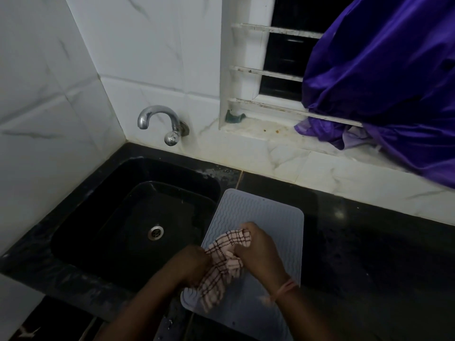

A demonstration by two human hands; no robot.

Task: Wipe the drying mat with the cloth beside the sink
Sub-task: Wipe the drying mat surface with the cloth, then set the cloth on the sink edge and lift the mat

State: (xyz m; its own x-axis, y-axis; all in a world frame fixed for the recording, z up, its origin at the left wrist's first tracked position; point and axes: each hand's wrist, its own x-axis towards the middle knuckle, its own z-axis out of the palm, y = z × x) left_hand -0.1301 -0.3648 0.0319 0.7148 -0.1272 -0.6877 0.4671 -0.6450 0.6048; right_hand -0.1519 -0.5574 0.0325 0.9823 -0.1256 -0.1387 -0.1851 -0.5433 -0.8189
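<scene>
your right hand (258,252) is clenched round the upper end of the pink-and-white checked cotton cloth (225,264), knuckles up, while your left hand (194,263) grips the lower bunch of it from the sink side. you have it gathered between the two fists rather than spread flat, which looks like bunching it into a pad before you press it down. the fabric is soft and crumpled, with dark grid lines, and a loose tail hangs toward you over the near part of the pale grey silicone drying mat (268,217).

the mat lies flat on the glossy black stone counter (369,242), just beside the deep black rectangular sink (110,217), its left edge right at the basin's rim, probably so water drains that way. it's a rounded rectangle, and its wavy raised ridges will likely trap water, so the cloth should follow the grooves. most of the far half shows bare.

beyond, a curved chrome tap (160,121) juts from the white marbled wall tiles (49,94), and a shiny purple fabric (394,82) drapes over the window bars.
</scene>
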